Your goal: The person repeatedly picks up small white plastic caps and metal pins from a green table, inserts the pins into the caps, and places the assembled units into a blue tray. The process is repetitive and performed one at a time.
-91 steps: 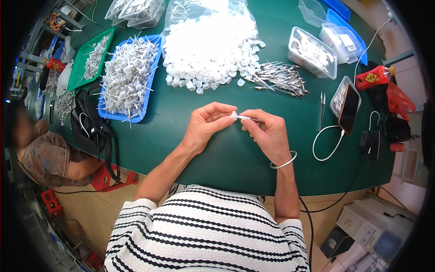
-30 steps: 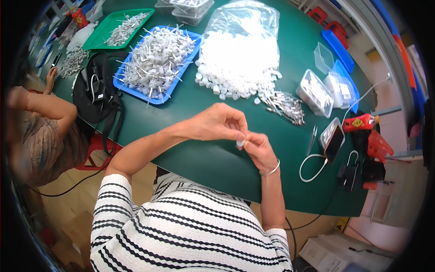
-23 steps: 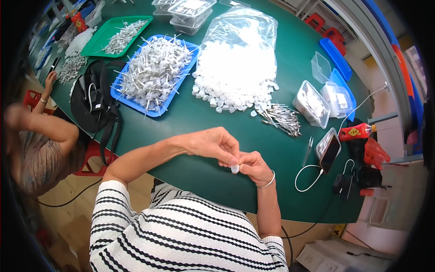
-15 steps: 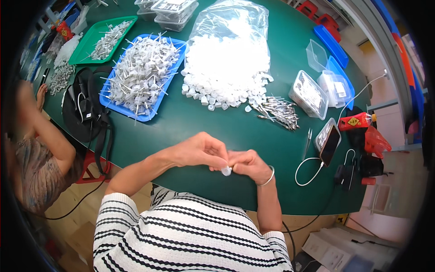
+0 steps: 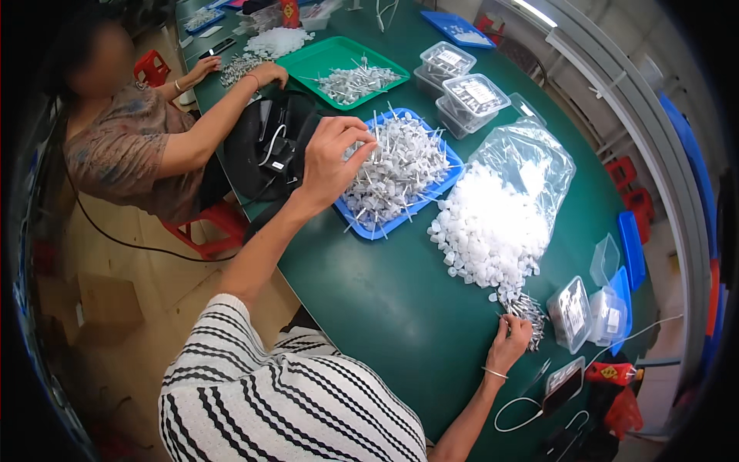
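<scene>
My left hand (image 5: pixel 331 154) is over the left edge of a blue tray (image 5: pixel 454 173). Its fingers curl toward the thumb, and whatever may be between them is too small to make out. Heaped in that tray are white plastic caps fitted with thin metal rods (image 5: pixel 400 169). On the right, my right hand (image 5: pixel 510 339), with a white bangle at the wrist, reaches the near side of a pile of metal rods (image 5: pixel 531 316). Thumb and fingers pinch at one rod there, partly hidden by the fingertips. Loose white caps (image 5: pixel 493 231) spill from a clear plastic bag (image 5: pixel 531 154) just beyond.
A green tray (image 5: pixel 296 61) of similar pieces stands far left, near a co-worker's arm (image 5: pixel 208 138) and a black bag (image 5: pixel 258 165). Lidded clear boxes (image 5: pixel 473 96) are stacked at the back. Right: a filled clear box (image 5: pixel 570 312), tweezers (image 5: pixel 536 373), a phone (image 5: pixel 563 389) and its white cable.
My hands were together near the table edge, holding a white cap. They have parted: the left to the blue tray, the right to the rods. The view has swung left.
</scene>
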`<state>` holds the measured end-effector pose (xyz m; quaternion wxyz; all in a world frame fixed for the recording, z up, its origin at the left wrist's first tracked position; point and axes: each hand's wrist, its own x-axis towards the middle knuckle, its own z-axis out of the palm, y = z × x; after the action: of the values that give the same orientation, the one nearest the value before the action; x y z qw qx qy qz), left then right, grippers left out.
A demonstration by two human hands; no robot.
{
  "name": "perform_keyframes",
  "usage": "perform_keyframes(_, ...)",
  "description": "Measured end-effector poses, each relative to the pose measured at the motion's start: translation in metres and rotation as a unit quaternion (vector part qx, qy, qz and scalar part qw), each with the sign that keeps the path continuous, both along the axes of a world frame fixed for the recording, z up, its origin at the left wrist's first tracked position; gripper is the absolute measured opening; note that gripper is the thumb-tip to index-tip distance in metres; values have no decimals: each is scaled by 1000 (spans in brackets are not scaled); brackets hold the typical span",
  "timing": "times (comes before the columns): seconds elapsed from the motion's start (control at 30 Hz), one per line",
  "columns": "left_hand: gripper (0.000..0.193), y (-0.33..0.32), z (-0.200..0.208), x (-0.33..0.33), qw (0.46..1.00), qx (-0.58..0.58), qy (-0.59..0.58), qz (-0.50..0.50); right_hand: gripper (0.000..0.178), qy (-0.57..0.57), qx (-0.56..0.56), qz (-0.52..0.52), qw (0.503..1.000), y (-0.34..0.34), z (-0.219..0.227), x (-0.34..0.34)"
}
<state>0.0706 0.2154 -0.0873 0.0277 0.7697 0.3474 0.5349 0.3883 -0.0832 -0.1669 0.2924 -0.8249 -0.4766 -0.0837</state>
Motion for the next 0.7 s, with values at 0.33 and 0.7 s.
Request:
perform_keyframes(0.33, 14, 17, -43, 15, 984, -141, -53, -97, 11, 187, 165, 4, 968, -21, -3, 6)
perform_keyframes(0.7, 14, -103, -38, 93, 938, -196, -57, -281, 21, 590, 343, 55, 729, -45, 15, -9)
